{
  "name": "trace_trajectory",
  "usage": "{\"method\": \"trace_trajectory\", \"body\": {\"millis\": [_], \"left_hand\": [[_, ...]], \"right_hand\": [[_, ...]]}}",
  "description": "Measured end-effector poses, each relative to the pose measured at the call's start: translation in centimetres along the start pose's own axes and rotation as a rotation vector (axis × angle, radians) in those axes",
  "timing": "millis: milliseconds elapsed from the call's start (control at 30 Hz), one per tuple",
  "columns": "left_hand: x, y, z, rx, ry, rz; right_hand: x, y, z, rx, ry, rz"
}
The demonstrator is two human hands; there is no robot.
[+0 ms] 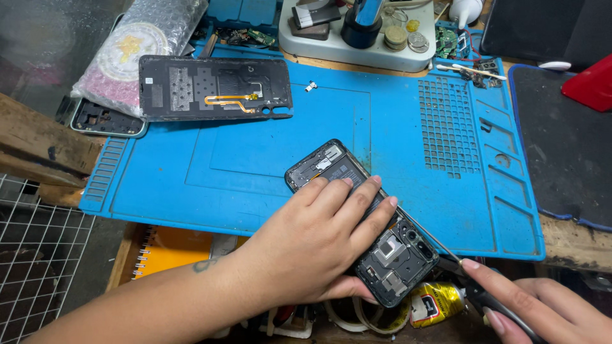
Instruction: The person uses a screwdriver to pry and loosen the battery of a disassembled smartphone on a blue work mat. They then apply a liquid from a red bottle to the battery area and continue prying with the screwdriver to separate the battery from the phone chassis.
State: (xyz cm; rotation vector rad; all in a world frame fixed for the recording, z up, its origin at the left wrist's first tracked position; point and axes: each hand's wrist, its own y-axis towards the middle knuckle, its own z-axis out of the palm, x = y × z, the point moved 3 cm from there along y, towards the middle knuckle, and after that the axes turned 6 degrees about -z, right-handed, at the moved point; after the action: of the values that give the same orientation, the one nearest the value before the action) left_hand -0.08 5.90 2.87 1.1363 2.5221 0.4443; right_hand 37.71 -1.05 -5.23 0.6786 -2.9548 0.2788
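An opened smartphone (pixel 395 251) with its back removed lies diagonally on the front edge of a blue silicone work mat (pixel 268 146). My left hand (pixel 319 242) lies flat over the phone's middle, fingers spread across the battery area, pressing it down. My right hand (pixel 535 302) at the lower right grips a screwdriver (pixel 440 245) with a black handle. Its thin metal shaft points up-left, and the tip rests at the phone's right edge near the camera module. The phone's removed black back cover (pixel 213 87) lies inner side up at the mat's upper left.
A bubble-wrapped packet (pixel 137 44) and another phone frame (pixel 105 120) sit at the upper left. A white tool stand (pixel 360 35) with coins and parts is at the top. A dark mat (pixel 567 146) lies right, an orange notebook (pixel 175 245) and a yellow can (pixel 437 302) below.
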Motion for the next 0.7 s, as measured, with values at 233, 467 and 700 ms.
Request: {"method": "trace_trajectory", "body": {"millis": [233,467,700], "left_hand": [[-0.2,0.0,0.0,0.004,-0.008,-0.019],[-0.2,0.0,0.0,-0.019,-0.024,-0.03],[-0.3,-0.2,-0.2,-0.023,-0.037,-0.042]], "right_hand": [[-0.9,-0.3,0.5,-0.046,-0.018,-0.031],[-2.0,-0.1,1.3,0.014,-0.049,0.001],[-1.3,0.0,0.6,-0.063,-0.042,-0.073]]}}
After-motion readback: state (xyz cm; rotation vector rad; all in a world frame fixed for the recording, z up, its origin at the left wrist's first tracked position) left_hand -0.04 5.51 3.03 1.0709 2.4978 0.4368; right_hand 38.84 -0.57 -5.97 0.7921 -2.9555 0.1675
